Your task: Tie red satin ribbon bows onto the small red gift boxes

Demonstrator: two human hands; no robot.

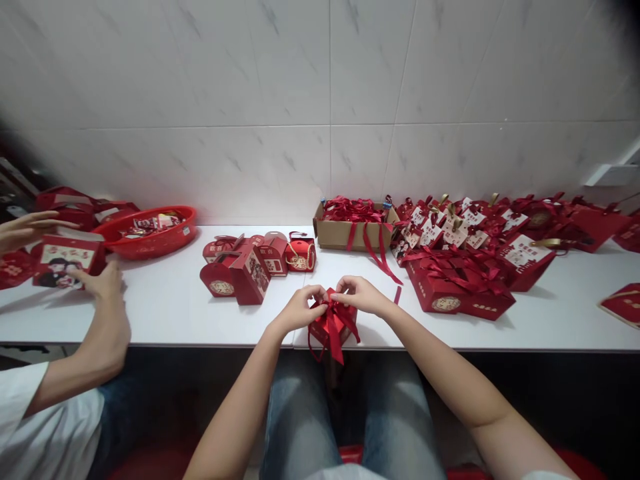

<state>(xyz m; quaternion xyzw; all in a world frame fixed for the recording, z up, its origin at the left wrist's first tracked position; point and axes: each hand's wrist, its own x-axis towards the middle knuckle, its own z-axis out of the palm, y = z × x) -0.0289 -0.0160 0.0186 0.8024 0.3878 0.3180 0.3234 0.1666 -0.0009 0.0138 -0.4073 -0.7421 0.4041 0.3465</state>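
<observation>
A small red box [345, 319] with a red ribbon bow [334, 320] on top sits at the front edge of the white table, straight in front of me. My left hand [303, 308] pinches the left side of the bow between thumb and fingers. On the other side, my right hand [359, 295] pinches the bow's right loop. Both hands nearly meet above the box, and the ribbon tails hang down over its front, past the table edge.
Left of centre stand several red boxes [253, 273]. Behind is a cardboard box [333, 235] of red ribbons. Many ribboned boxes [435, 287] fill the right. At far left, a person's hands hold a red box [95, 257] beside a red basin [150, 248] of packets.
</observation>
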